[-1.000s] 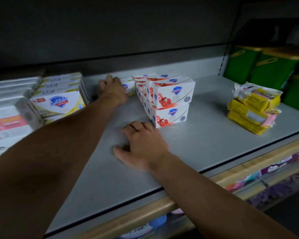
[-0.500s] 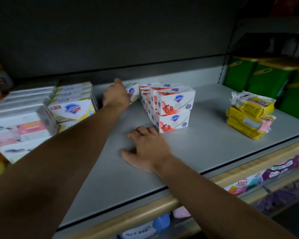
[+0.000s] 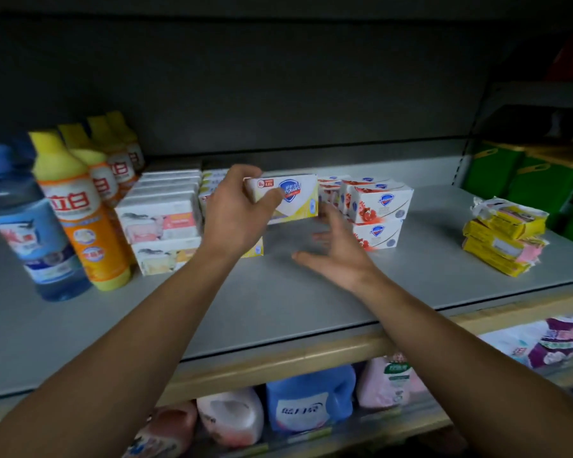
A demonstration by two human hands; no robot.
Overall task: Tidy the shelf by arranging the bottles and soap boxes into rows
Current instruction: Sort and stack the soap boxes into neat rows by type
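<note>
Shelf (image 3: 278, 292) under both hands. Red box row (image 3: 374, 206) just right of right hand; yellow-box row mostly hidden behind left hand. Left hand (image 3: 235, 216) grasps yellow box (image 3: 291, 198), lifted above shelf. Right hand (image 3: 336, 256) released, fingers spread, just below box. Risk: one-handed pinch slips, box drops; right fingers could nudge red stack askew.

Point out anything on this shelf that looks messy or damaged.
The yellow soap packets at the shelf's right end sit in a loose, crooked pile with torn, crumpled wrappers, unlike the squared red-and-white soap boxes. One yellow-and-white soap box is off the shelf, held in the left hand.
</note>
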